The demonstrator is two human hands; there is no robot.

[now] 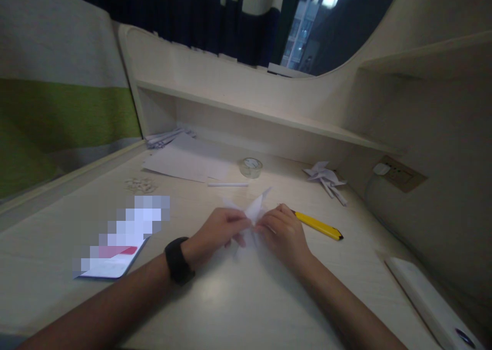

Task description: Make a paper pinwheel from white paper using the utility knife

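Observation:
Between my hands is a piece of folded white paper (255, 206), its pointed flaps sticking up and outward. My left hand (221, 232), with a black watch on the wrist, pinches the paper from the left. From the other side my right hand (283, 233) has its fingers closed on the same paper. The lower part of the paper is blurred and partly hidden by the fingers. Just right of my right hand lies a yellow utility knife (318, 225). A thin white paper stick (228, 185) lies behind the folded paper.
A roll of clear tape (251, 168) stands farther back. White sheets (184, 158) and rolled paper sticks (167, 138) lie back left, near a small pale pile (141, 185). Folded paper pinwheels (326, 176) sit back right. A lit tablet (111, 258) lies left; a white device (426, 299) borders the right.

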